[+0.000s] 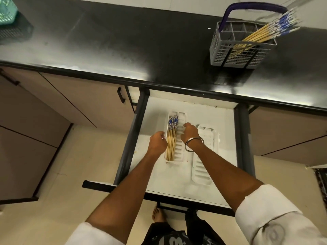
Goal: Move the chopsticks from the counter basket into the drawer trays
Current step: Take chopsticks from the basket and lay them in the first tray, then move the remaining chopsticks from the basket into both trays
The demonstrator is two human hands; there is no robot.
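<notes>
Step in hand, by my read: settling a batch already laid in the drawer. A bundle of bamboo chopsticks with blue-and-white patterned tops (172, 138) lay lengthwise in the left slot of a white slotted plastic tray (180, 138), inside the open white drawer (221, 121) below the glossy black worktop (106, 41). A second white slotted tray (203, 167) sat just right of the first, no chopsticks visible in it.

Left hand (158, 141) was curled beside the tray's left edge, close to the bundle; contact unclear. Grip narrow, fingers folded in, nothing seen inside it. Right hand (190, 132), metal bangle (194, 144) on the wrist, hung over the first tray's right slot, also curled narrow, apparently empty. Fingertips hidden on both, so a light touch on the sticks can't be ruled out.

More of the same blue-topped chopsticks (265, 30) stood leaning in the grey plastic mesh cutlery basket with a blue handle (242, 48), far right on the worktop, well apart from the drawer. So the task looked partly done.

Next move would likely call for lifting a hand out of the drawer, reaching up and right to the basket, pinching a few sticks near their tops, then laying them tips-aligned in a free slot. The basket looks light and might tip or slide when pulled on.
</notes>
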